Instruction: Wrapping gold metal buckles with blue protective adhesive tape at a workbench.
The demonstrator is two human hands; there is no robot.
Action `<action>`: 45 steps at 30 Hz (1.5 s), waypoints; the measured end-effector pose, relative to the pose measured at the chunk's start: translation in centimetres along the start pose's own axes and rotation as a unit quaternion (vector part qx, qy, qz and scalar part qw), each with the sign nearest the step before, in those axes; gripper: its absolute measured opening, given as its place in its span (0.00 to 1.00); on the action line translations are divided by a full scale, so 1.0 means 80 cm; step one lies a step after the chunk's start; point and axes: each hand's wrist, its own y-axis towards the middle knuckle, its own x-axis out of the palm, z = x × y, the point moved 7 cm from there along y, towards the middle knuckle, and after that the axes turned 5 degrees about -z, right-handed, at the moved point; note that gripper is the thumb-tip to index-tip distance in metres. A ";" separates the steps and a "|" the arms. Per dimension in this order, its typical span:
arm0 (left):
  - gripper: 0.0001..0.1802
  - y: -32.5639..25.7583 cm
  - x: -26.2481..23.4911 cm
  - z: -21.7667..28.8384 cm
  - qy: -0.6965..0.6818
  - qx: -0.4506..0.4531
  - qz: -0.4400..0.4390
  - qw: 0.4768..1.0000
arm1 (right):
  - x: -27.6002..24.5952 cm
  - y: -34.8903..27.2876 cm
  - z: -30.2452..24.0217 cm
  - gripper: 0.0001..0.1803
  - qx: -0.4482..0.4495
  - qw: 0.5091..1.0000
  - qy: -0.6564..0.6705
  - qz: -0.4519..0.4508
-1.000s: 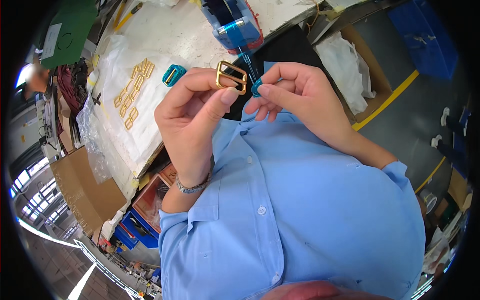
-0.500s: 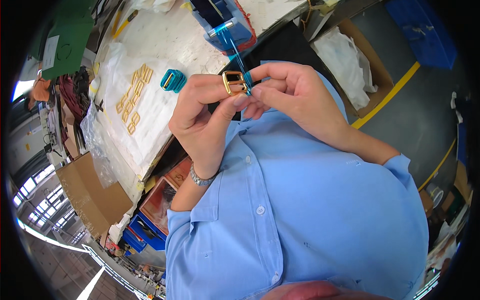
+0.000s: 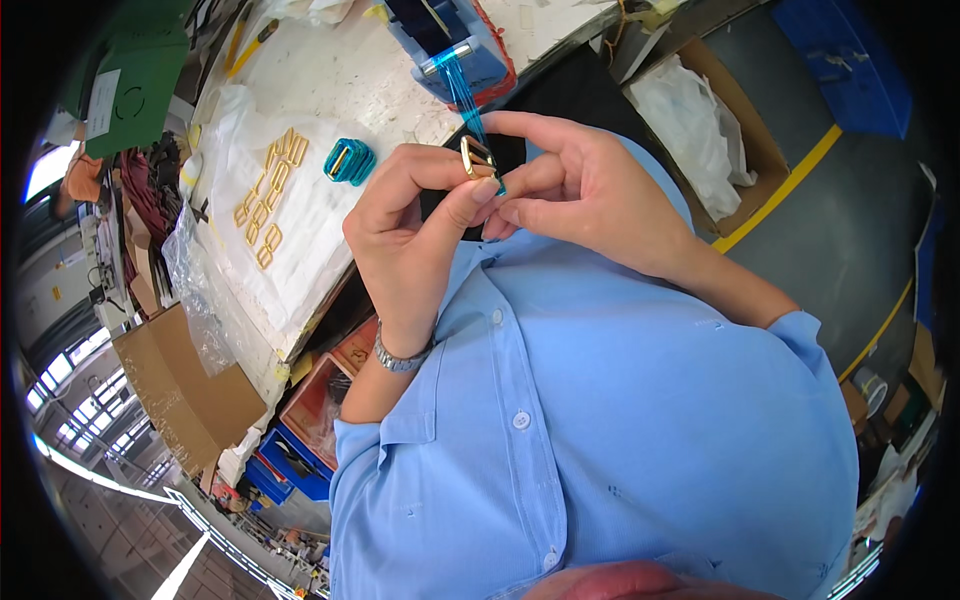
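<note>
Fingers (image 3: 487, 190) of both hands are pinching a gold buckle (image 3: 477, 157) held upright at chest height; blue tape (image 3: 462, 92) is running up from it to the dispenser (image 3: 455, 45) on the desk (image 3: 360, 75), left hand (image 3: 410, 225) just beneath, right hand (image 3: 590, 190) alongside.

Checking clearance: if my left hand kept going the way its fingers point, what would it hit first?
Probably the right hand: the left hand points at it, both pinching the gold buckle. Depth is unclear.

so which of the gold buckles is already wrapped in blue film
The gold buckle lying alone on the white table, beside the bare row of buckles; it is covered in blue film, the others are not.
</note>
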 end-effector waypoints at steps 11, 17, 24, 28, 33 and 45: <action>0.05 0.007 -0.003 -0.008 -0.040 -0.034 -0.009 0.999 | -0.001 0.010 -0.003 0.36 0.036 0.999 0.005 -0.008; 0.05 0.008 -0.005 -0.012 -0.078 -0.067 -0.025 0.994 | 0.002 0.009 0.005 0.37 0.037 0.998 0.046 -0.004; 0.06 0.009 -0.010 -0.023 -0.141 -0.132 -0.024 0.981 | 0.008 0.007 0.003 0.42 0.018 0.999 0.038 -0.022; 0.06 0.011 -0.014 -0.028 -0.162 -0.129 -0.032 0.978 | 0.009 0.005 0.004 0.43 0.012 0.999 0.046 -0.025; 0.06 0.012 -0.011 -0.033 -0.207 -0.150 -0.044 0.966 | 0.006 0.002 0.005 0.42 -0.010 1.000 0.015 -0.013; 0.06 0.013 -0.010 -0.034 -0.242 -0.155 -0.063 0.956 | -0.005 -0.002 -0.029 0.48 -0.076 0.920 -0.377 0.081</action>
